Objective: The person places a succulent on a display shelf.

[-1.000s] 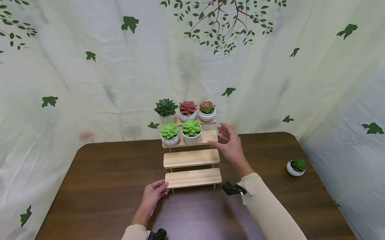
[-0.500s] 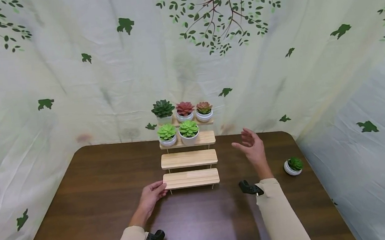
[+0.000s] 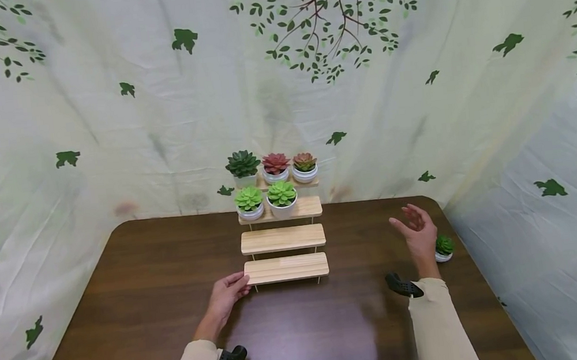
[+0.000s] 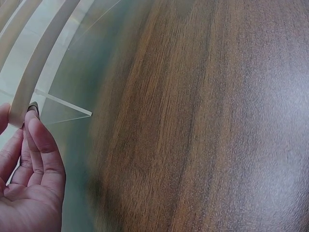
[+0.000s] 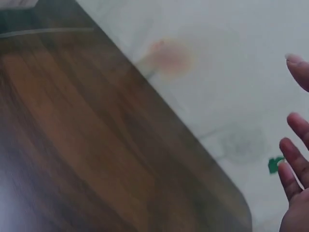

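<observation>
A tiered wooden display stand (image 3: 282, 239) rises in steps at the middle of the table. My left hand (image 3: 225, 295) pinches the left end of its lowest shelf (image 3: 286, 269); the left wrist view shows thumb and fingers on either side of the board's end (image 4: 20, 104). My right hand (image 3: 419, 236) is in the air at the right, fingers spread and loosely bent, holding nothing. Just beyond it, partly hidden by the hand, a small green succulent (image 3: 444, 245) in a white pot stands on the table. The right wrist view catches only the fingers (image 5: 292, 179).
On the top shelf are a dark green succulent (image 3: 243, 167), a red one (image 3: 275, 166) and a reddish-green one (image 3: 305, 167). Two bright green succulents (image 3: 249, 201) occupy the second shelf's left and middle. Behind the brown table (image 3: 163, 285) hangs a leaf-printed cloth (image 3: 169, 128).
My right hand has moved away from the stand's second shelf, rightward across the table to beside the lone succulent. My left hand keeps its grip on the lowest shelf.
</observation>
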Motion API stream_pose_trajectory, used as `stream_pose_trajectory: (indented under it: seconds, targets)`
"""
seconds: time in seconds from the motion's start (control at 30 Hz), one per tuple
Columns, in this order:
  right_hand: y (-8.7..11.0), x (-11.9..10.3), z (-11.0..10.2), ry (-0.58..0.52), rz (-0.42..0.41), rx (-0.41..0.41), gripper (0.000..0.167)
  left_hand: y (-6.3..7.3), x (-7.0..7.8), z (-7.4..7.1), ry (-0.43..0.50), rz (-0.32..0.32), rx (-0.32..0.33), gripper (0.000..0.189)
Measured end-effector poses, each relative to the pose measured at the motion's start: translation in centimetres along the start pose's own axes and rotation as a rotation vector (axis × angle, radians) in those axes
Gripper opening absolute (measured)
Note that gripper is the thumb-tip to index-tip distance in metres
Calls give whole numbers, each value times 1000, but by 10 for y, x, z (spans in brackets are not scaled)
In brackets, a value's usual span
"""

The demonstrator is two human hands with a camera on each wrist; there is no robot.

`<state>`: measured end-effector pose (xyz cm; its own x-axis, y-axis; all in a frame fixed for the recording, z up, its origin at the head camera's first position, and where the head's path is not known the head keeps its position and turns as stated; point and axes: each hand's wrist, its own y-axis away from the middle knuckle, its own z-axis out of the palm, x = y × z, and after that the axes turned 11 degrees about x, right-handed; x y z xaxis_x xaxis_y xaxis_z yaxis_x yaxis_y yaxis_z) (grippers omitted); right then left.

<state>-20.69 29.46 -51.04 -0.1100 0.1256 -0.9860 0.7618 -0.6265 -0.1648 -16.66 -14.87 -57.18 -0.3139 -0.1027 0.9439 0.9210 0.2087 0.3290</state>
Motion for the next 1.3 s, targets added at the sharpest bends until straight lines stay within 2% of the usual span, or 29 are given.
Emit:
stream_pose_trajectory:
  seconds: [0.23,0.33,0.5,0.63,0.8,0.93,1.07,1.2,1.3]
  targets:
    - [-6,9,-25,-78,-8,181,52,1,1,-1,-4,-6,8,39]
    - [-9,10,-36,-65,-8,236,52,1,1,-1,3,-5,8,38]
    - [-15,18,-54,-29,39,260,58,2,1,-2,5,-4,5,38]
    - [-11,28,-68,14,75,291,66,1,1,-2,-3,-11,13,38]
    - [-4,41,-78,-15,110,362,67,0,2,-1,-18,-4,0,39]
    - [-4,49,-81,-51,157,376,69,-1,2,-1,-16,-5,1,38]
    - [-3,57,-82,-40,245,377,78,-1,2,0,-17,-7,10,36]
    - [0,66,-82,-5,313,342,86,-1,1,-1,-19,-2,14,37]
    - [3,72,-81,21,326,310,89,0,-1,-1,-25,-5,15,38]
